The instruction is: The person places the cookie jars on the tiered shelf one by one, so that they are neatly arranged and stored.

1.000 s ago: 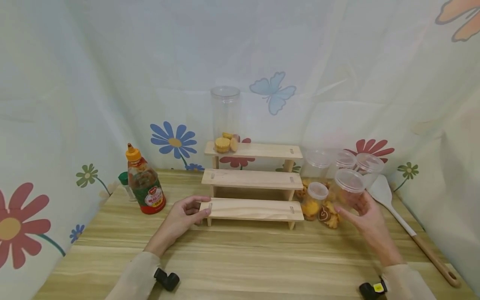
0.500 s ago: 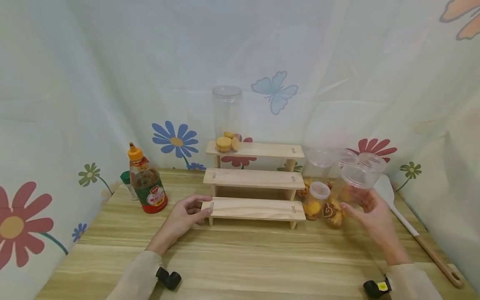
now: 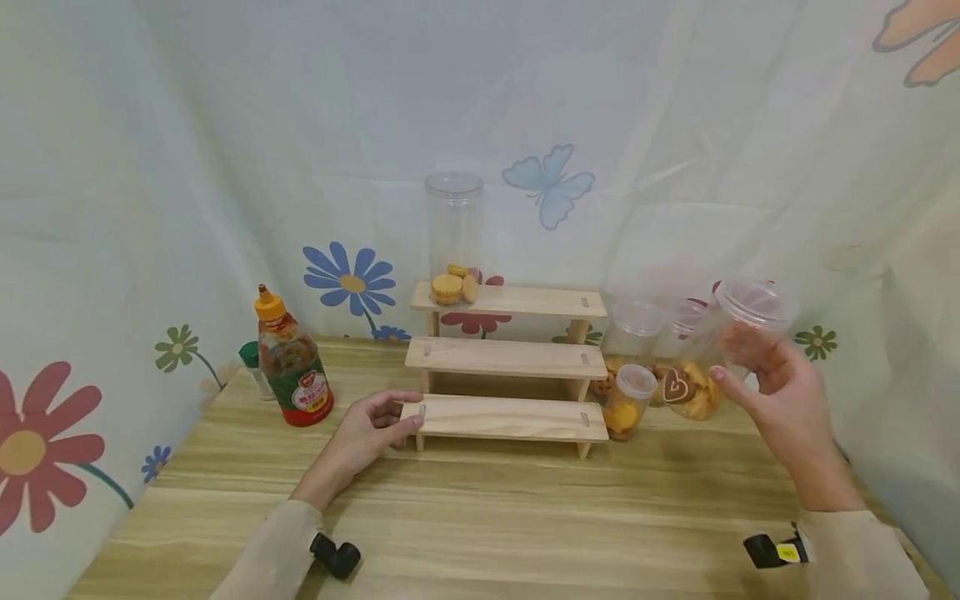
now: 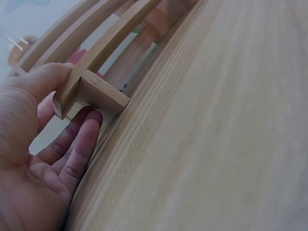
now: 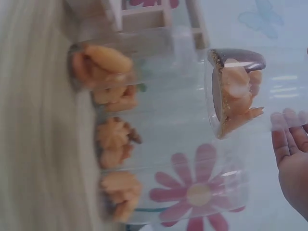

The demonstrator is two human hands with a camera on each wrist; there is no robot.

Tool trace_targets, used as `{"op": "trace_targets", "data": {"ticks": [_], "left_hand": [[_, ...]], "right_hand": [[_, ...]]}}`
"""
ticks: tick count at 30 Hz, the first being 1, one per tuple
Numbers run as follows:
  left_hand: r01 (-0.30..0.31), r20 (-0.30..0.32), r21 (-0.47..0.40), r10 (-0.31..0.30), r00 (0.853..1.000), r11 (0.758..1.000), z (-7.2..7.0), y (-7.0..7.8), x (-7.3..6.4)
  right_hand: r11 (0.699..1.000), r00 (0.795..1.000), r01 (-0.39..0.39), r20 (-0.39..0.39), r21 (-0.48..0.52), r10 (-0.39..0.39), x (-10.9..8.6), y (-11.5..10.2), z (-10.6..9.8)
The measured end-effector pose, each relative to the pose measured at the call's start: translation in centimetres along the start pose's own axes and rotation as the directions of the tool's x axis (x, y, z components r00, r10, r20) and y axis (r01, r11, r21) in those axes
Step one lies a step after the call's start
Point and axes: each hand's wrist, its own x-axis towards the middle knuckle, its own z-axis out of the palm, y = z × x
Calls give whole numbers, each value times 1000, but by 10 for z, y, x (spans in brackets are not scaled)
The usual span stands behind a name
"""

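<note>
My left hand (image 3: 367,433) grips the left end of the lowest step of a three-tier wooden shelf (image 3: 506,417). In the left wrist view its thumb (image 4: 53,77) lies on the board, with fingers curled below by the leg. My right hand (image 3: 791,408) holds a clear lidded jar (image 3: 753,308) up off the table, tilted, with a heart-marked brown cookie and pale cookies at its bottom. The right wrist view shows this jar (image 5: 240,91) raised beside several standing jars. A tall jar (image 3: 453,225) with a few round biscuits stands at the left of the top tier.
Right of the shelf stand a small lidded jar (image 3: 630,404) and taller clear jars (image 3: 633,329) with snacks. On the left are a red sauce bottle (image 3: 300,375) with an orange cap and a green-capped shaker (image 3: 255,367). A flowered cloth (image 3: 352,108) hangs behind and beside the table.
My right hand has lifted the cookie jar off the table and carried it up and to the right, tilting it. The left hand has kept its grip on the shelf.
</note>
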Motion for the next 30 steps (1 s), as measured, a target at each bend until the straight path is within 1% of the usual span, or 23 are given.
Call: {"op": "trace_targets", "data": {"ticks": [2,4,6,10,13,18,22,25,28,30], "left_hand": [[3,-7,0,-3,1000,1000,-1,0,0],[2,-10,4,-2,1000,1000,-3,1,-1],[4,-16,2,-4,1000,1000,-4,1,-2],[5,-18,-1,-5,1000,1000,-5,1,-3],[9,-14,-10,-9,1000,1000,-5,1,-2],[10,-4,-14,-10,1000,1000,-5,2,0],[-8,-5,3,8,1000,1000,-6,2,0],[-15,-11,-2,15,1000,1000,-6,3,-1],[-17,-3,-22,17,1000,1000,-4,4,-2],[-22,13,-29,23,1000,999,-2,4,-3]], "right_hand": [[1000,1000,15,4,23,-15,8,-10,1],[999,999,19,25,41,-20,16,-18,3],[999,999,24,48,35,-26,24,-24,7],[996,996,35,76,76,-41,40,-32,17],[997,996,32,76,68,-38,51,-38,26],[1000,995,19,98,7,-20,68,-47,47],[998,990,27,139,49,-34,81,-52,68],[995,984,29,174,96,-45,92,-55,84],[992,980,23,195,125,-47,101,-57,98],[992,979,21,199,127,-46,106,-58,106]]}}
